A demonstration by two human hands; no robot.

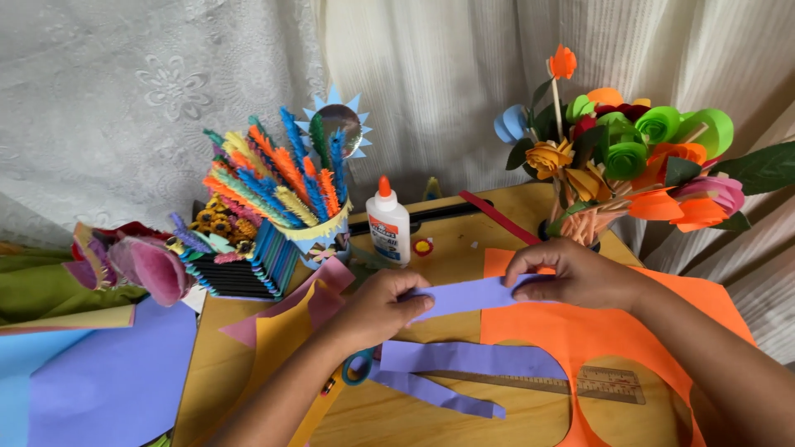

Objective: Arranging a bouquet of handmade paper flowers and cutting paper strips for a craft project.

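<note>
Purple paper strip (468,295) at frame centre is stretching between my left hand (377,308) and right hand (571,273), both pinching its ends, and pulling harder could be tearing it.

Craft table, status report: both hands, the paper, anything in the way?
Left hand and right hand pinch purple paper strip at its ends. Cut strips, ruler beneath.

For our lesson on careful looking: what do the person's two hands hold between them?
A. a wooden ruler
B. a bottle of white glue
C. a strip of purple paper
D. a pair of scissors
C: the left hand and right hand grip opposite ends of the purple paper strip, while the glue bottle, wooden ruler and scissors lie untouched on the table.
</note>
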